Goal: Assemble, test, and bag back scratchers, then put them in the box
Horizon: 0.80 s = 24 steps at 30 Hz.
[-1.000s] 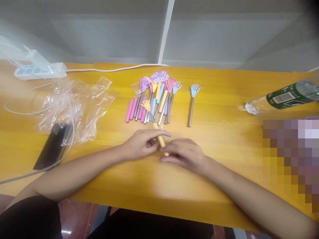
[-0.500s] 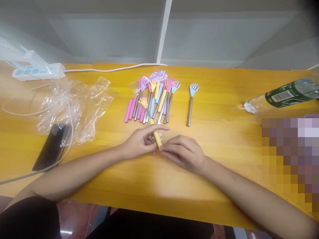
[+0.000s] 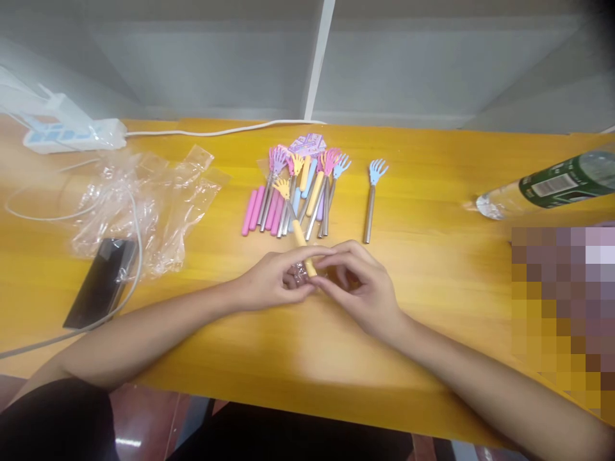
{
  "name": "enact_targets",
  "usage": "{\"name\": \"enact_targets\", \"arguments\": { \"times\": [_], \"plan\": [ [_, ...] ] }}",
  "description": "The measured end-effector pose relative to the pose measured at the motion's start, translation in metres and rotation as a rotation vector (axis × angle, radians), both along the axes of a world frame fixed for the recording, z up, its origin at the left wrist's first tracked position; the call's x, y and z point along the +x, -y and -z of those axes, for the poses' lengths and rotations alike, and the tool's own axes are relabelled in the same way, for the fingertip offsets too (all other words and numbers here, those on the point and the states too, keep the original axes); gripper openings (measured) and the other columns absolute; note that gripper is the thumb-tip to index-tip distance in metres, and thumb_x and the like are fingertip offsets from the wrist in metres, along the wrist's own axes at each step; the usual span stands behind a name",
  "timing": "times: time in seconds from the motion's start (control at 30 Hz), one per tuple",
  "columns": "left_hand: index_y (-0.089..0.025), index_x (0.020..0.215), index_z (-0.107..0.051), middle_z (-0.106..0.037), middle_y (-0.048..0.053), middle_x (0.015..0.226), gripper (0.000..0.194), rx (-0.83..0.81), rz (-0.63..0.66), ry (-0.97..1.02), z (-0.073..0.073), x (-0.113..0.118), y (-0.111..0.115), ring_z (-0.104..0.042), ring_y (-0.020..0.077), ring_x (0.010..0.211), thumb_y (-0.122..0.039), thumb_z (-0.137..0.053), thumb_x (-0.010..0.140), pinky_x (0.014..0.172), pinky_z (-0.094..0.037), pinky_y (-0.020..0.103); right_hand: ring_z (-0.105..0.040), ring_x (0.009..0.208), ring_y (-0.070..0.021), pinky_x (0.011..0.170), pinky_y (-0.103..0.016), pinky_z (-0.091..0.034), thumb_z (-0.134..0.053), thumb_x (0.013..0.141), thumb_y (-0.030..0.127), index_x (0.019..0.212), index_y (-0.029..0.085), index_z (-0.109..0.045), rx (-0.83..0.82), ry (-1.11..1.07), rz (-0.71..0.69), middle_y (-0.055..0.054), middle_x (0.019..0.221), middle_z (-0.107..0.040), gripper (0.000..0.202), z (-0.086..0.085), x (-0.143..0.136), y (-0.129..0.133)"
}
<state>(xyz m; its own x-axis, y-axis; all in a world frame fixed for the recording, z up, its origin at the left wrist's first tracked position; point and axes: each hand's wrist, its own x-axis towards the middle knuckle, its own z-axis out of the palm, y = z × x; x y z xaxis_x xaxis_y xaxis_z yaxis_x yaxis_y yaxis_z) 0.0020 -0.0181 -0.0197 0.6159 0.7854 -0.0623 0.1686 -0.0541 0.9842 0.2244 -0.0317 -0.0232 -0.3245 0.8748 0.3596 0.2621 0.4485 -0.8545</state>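
A yellow back scratcher (image 3: 300, 234) with a small hand-shaped head and a metal shaft slants between my hands, its head pointing away from me. My left hand (image 3: 267, 279) is closed around its handle near the lower end, with a crumpled bit of clear plastic in the palm. The fingertips of my right hand (image 3: 361, 285) pinch at the bottom end of that handle. Just beyond lies a pile of back scratchers (image 3: 328, 168) with pink, purple, yellow and blue heads, among loose coloured handles (image 3: 250, 212). A blue back scratcher (image 3: 371, 198) lies apart to the right.
Purple printed cards (image 3: 307, 145) lie behind the pile. To the left are clear plastic bags (image 3: 168, 211), a dark phone (image 3: 98, 282), a white cable and a power strip (image 3: 74, 136). A green-labelled bottle (image 3: 552, 184) lies at the right. A grey partition (image 3: 216, 70) borders the table's back.
My right hand has shifted its grip at the handle's end, with thumb and fingers now more bowed apart. The scratcher has moved slightly right in the view.
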Motion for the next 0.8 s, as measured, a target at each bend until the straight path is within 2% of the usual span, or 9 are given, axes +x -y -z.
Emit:
{"name": "enact_targets", "arguments": {
  "times": [0.07,0.17,0.27,0.43,0.53,0.67,0.8],
  "plan": [
    [-0.028,0.158,-0.053,-0.07,0.001,0.09,0.069,-0.004,0.036,-0.02,-0.002,0.0,0.0,-0.059,0.0084,0.061,-0.019,-0.071,0.093,0.057,-0.051,0.019,-0.046,0.061,-0.0076,0.055,-0.025,-0.041,-0.08,0.097,0.023,0.101,0.02,-0.075,-0.051,-0.025,0.006,-0.003,0.095,-0.06,0.007,0.001,0.0,-0.002],
    [-0.03,0.164,-0.046,-0.071,0.0,0.084,0.072,-0.083,0.088,0.0,-0.003,-0.001,0.001,-0.067,0.0112,0.063,-0.023,-0.071,0.097,0.06,-0.056,0.021,-0.046,0.062,-0.0083,0.055,-0.025,-0.039,-0.081,0.095,0.025,0.094,0.019,-0.074,-0.091,-0.041,0.012,-0.002,0.091,-0.06,0.01,0.003,0.0,-0.003],
    [-0.03,0.168,-0.041,-0.072,0.001,0.083,0.075,-0.165,0.135,0.034,-0.003,-0.002,0.003,-0.075,0.0146,0.067,-0.026,-0.072,0.099,0.066,-0.062,0.026,-0.047,0.062,-0.0088,0.055,-0.025,-0.039,-0.085,0.093,0.028,0.088,0.019,-0.073,-0.094,-0.055,0.018,-0.002,0.089,-0.059,0.016,0.002,0.0,-0.001],
    [-0.029,0.167,-0.04,-0.073,0.001,0.085,0.077,-0.21,0.14,0.063,-0.003,-0.003,0.004,-0.076,0.0151,0.068,-0.024,-0.074,0.099,0.065,-0.064,0.026,-0.047,0.063,-0.0094,0.055,-0.025,-0.039,-0.087,0.091,0.03,0.087,0.019,-0.071,-0.073,-0.062,0.01,-0.001,0.086,-0.057,0.019,0.002,0.001,-0.003],
    [-0.029,0.163,-0.045,-0.073,0.002,0.089,0.074,-0.236,0.072,0.131,-0.001,-0.003,0.004,-0.076,0.0146,0.067,-0.022,-0.076,0.096,0.063,-0.064,0.024,-0.052,0.068,-0.0102,0.061,-0.027,-0.046,-0.08,0.097,0.031,0.099,0.02,-0.073,-0.058,-0.06,-0.137,-0.004,0.098,-0.059,0.013,0.003,0.01,-0.015],
    [-0.025,0.151,-0.054,-0.07,0.001,0.088,0.058,-0.331,0.029,0.26,-0.002,-0.004,0.002,-0.074,0.0127,0.068,-0.026,-0.078,0.097,0.061,-0.062,0.02,-0.057,0.08,-0.0138,0.069,-0.031,-0.055,-0.076,0.097,0.031,0.124,0.022,-0.07,0.056,-0.009,-0.396,-0.009,0.114,-0.056,0.029,0.002,0.025,-0.032],
    [-0.02,0.139,-0.056,-0.069,0.001,0.082,0.047,-0.353,0.036,0.299,-0.002,-0.004,0.0,-0.073,0.0121,0.067,-0.031,-0.078,0.098,0.06,-0.06,0.02,-0.058,0.079,-0.013,0.065,-0.028,-0.056,-0.072,0.093,0.015,0.128,0.024,-0.067,0.195,0.057,-0.39,-0.007,0.111,-0.056,0.037,0.003,0.026,-0.034]
  ]
}}
